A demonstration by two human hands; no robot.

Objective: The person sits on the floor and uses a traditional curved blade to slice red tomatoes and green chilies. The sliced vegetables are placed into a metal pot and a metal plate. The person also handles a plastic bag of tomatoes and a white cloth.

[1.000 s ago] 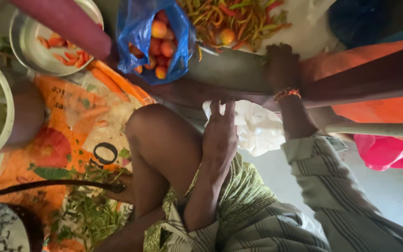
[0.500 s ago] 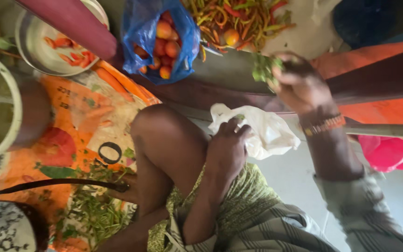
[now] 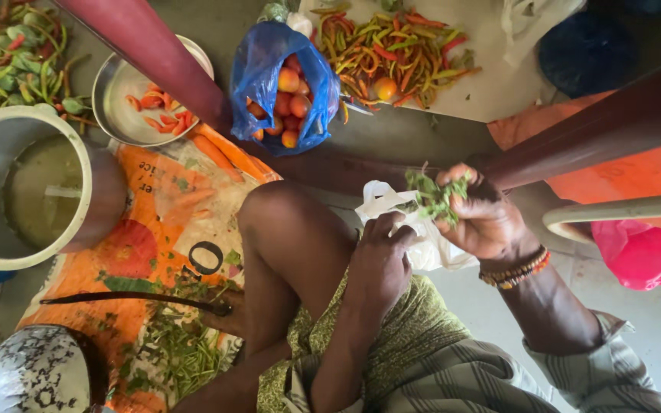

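My right hand [image 3: 485,222], with a beaded bracelet at the wrist, is shut on a small bunch of green leaves [image 3: 431,195] and holds it just above a white plastic bag [image 3: 415,229]. My left hand [image 3: 380,260] grips the near edge of that bag beside my raised knee [image 3: 288,229]. The two hands are almost touching over the bag.
A blue bag of tomatoes [image 3: 292,84] and a pile of chillies [image 3: 399,53] lie ahead. On the left are a steel bowl of carrot pieces [image 3: 143,99], a big steel pot [image 3: 32,191], an orange sack [image 3: 154,222] with chopped greens [image 3: 185,352] and a curved blade [image 3: 131,298]. A pink bag [image 3: 636,252] lies right.
My right hand came back from the far reach with green leaves and lowered toward the white bag. My left hand closed on the bag's edge.
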